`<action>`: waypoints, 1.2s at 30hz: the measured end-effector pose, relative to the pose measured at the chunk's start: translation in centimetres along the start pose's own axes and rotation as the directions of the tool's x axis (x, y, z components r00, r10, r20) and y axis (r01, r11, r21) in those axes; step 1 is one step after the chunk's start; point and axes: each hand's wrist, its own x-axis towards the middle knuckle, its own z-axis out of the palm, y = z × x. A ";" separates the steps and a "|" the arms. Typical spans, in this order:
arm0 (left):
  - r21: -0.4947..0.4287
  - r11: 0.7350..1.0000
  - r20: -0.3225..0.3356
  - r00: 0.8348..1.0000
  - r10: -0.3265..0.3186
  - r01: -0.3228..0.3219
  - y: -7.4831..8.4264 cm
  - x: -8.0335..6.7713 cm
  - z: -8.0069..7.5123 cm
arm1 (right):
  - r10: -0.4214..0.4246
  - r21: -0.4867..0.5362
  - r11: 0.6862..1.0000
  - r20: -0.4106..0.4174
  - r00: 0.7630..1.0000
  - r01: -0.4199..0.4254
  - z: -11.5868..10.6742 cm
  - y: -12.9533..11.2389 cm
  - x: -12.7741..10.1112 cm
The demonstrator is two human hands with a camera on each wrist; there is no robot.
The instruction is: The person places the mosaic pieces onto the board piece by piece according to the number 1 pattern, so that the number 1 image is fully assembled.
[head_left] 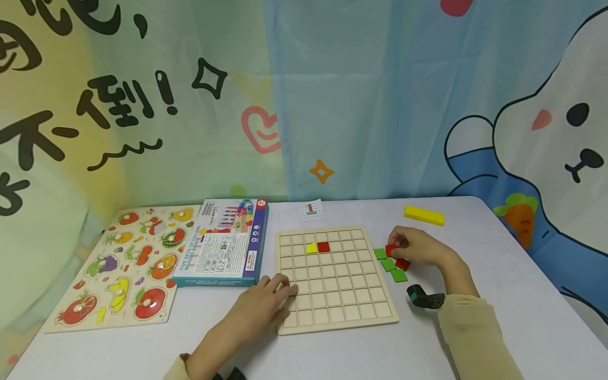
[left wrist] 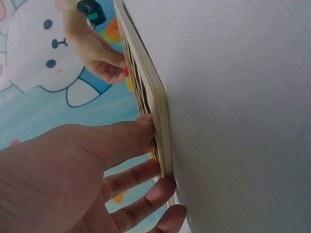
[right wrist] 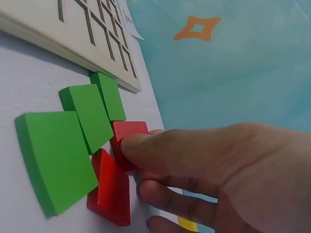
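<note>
My right hand (head_left: 423, 245) pinches a red square tile (right wrist: 130, 128) between thumb and fingers, just right of the wooden grid board (head_left: 334, 285). A second red tile (right wrist: 112, 191) lies tilted beside it, among several green tiles (right wrist: 58, 160) on the table. On the board, a yellow tile (head_left: 311, 248) and a red tile (head_left: 323, 247) sit side by side in the second row from the back. My left hand (head_left: 256, 303) rests at the board's left edge; in the left wrist view its thumb and fingertips touch the rim, fingers loosely extended.
Behind the board lies a small pattern card (head_left: 311, 210), and a yellow bar (head_left: 424, 215) is at the back right. Left of the board are a boxed set (head_left: 218, 253) and a fruit puzzle board (head_left: 157, 282). A printed curtain (head_left: 361, 105) hangs behind the table.
</note>
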 end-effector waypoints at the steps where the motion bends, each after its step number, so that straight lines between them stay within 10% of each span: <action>1: 0.000 1.000 -0.001 1.000 0.000 0.000 0.0 0.0 0.0 | 0.003 0.001 1.000 -0.002 1.000 -0.003 0.0 0.0 0.0; 36: 0.012 1.000 0.014 1.000 -0.012 0.012 0.0 0.0 -0.2 | -0.188 0.036 0.980 -0.161 0.969 0.196 2.2 -2.4 1.4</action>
